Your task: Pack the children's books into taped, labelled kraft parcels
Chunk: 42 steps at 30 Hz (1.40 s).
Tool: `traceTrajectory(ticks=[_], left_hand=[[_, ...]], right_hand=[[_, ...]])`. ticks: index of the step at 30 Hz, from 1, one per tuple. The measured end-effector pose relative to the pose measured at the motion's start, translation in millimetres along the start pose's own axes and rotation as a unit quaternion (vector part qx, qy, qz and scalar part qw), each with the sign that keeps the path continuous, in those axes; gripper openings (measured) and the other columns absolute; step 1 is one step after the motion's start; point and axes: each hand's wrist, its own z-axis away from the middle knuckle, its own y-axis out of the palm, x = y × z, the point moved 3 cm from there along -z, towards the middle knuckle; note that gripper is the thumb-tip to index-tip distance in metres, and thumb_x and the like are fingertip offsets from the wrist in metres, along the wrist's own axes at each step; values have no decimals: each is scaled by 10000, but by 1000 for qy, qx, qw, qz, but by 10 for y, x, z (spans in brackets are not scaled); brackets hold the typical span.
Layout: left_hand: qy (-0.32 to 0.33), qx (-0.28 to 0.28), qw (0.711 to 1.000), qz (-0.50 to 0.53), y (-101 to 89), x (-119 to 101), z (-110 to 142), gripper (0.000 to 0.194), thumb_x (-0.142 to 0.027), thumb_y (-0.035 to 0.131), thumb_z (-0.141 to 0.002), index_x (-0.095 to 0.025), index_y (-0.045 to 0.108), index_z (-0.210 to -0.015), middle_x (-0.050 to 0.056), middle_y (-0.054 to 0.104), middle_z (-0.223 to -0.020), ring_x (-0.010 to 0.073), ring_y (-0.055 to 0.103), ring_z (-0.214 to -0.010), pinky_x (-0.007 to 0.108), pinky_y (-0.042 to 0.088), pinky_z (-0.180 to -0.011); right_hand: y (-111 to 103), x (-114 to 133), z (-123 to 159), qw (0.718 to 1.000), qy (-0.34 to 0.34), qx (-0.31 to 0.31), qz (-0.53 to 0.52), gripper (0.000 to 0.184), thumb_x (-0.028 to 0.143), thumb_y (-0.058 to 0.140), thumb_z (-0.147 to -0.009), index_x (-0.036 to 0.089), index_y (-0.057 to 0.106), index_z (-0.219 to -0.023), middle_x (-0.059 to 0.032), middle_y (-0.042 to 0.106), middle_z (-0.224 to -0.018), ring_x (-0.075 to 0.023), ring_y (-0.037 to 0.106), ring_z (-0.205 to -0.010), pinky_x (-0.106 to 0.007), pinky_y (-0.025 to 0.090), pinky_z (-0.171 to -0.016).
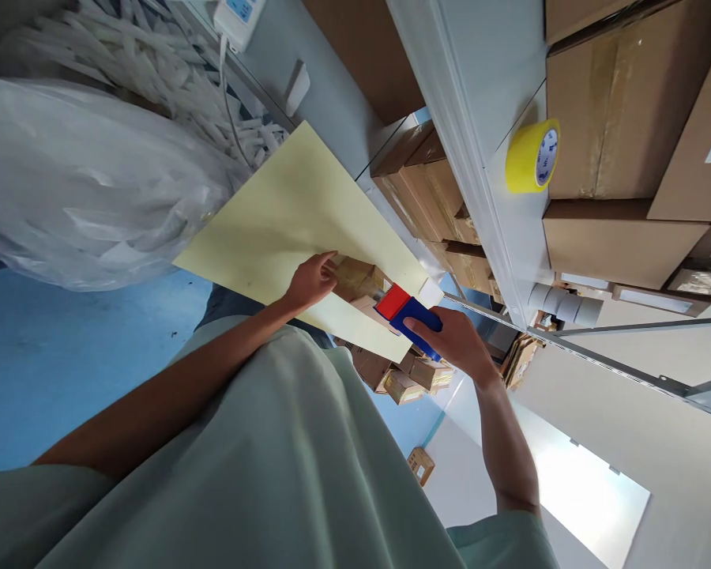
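A small brown cardboard box (pixel 355 276) with shiny tape on it lies on a pale yellow board (pixel 290 213). My left hand (pixel 311 281) grips the box's left end, its fingers curled against the cardboard. In my right hand (pixel 457 341) is a blue and red tape dispenser (pixel 415 318), the fingers wrapped round its blue body. The dispenser's red end meets the box's right end, partly hiding it. Whether tape is stuck down there cannot be made out.
A large clear plastic bag (pixel 88 182) bulges at the left. On the shelf at right stand a yellow tape roll (pixel 532 156) and large cartons (pixel 633 103). More boxes (pixel 420 186) stand behind the board. A white corded device (pixel 238 22) sits at the top.
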Motion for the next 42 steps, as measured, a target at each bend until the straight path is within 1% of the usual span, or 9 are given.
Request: traceTrajectory(ticks=[3,6,12,17,25,31,35,38,42], left_hand=[[96,40,992,68,74,-173,143,755,-314,707,-804,-193,543,-1531,153,673,-1432,281,692,-1259,456,582,-1114],[151,78,985,39,179,-330,261,827,-333,749,-826,-223,462,-1594,170,563,-1564,310,648,-1349,458,578,-1131],[178,99,973,-111,192,-502,258,811,-305,765,-865,-212,440,-1602,194,526,-1545,349,628,-1325,464,574,-1095],[236,140,951,-140,270,-613,185,615,-187,728,-857,-242,602,-1456,148,575,-1365,298,647,-1190,431,577,-1025],[236,144,939,-203,383,-552,143,506,-124,698,-831,-208,652,-1329,149,564,-1276,303,617,-1137,451,555,-1013],[217,107,941,-237,369,-468,162,432,-126,672,-862,-202,673,-1287,146,562,-1242,286,641,-1085,447,582,-985],[207,101,941,-247,360,-394,163,420,-159,703,-882,-224,675,-1296,139,573,-1257,280,653,-1069,439,592,-985],[201,115,940,-252,329,-345,157,495,-143,773,-825,-235,683,-1303,132,578,-1285,292,652,-1109,447,583,-1029],[193,117,937,-265,294,-309,172,546,-141,830,-781,-254,695,-1298,98,583,-1260,294,634,-1168,466,568,-1082]], right_hand=[[24,-5,15,1000,3,-6,-5,570,778,591,-967,251,583,-751,-30,698,-714,-206,655,-668,-298,414,-603],[51,-8,28,1000,7,-2,-16,560,771,602,-966,251,585,-758,-29,703,-713,-207,656,-673,-295,415,-602],[89,8,67,1000,5,-4,1,600,806,589,-958,247,594,-739,-28,699,-710,-194,634,-640,-291,400,-584],[134,50,101,1000,-2,-10,15,601,803,582,-969,251,582,-732,-19,684,-676,-189,612,-608,-292,385,-581],[192,31,157,1000,-4,-20,10,541,742,606,-1000,253,603,-767,-34,721,-719,-208,641,-652,-298,384,-602],[247,-97,157,999,-4,-34,24,555,747,599,-1003,251,581,-755,-40,725,-727,-208,647,-644,-313,364,-604],[308,-304,121,999,-12,-30,20,585,768,577,-1002,252,566,-725,-42,709,-715,-212,641,-662,-315,362,-601],[392,-528,41,1000,-17,-19,17,630,820,568,-977,245,585,-721,-56,719,-738,-220,662,-697,-311,363,-589],[580,-843,-180,999,-18,35,-8,676,852,553,-967,218,642,-747,-65,742,-747,-194,684,-658,-291,395,-572]])
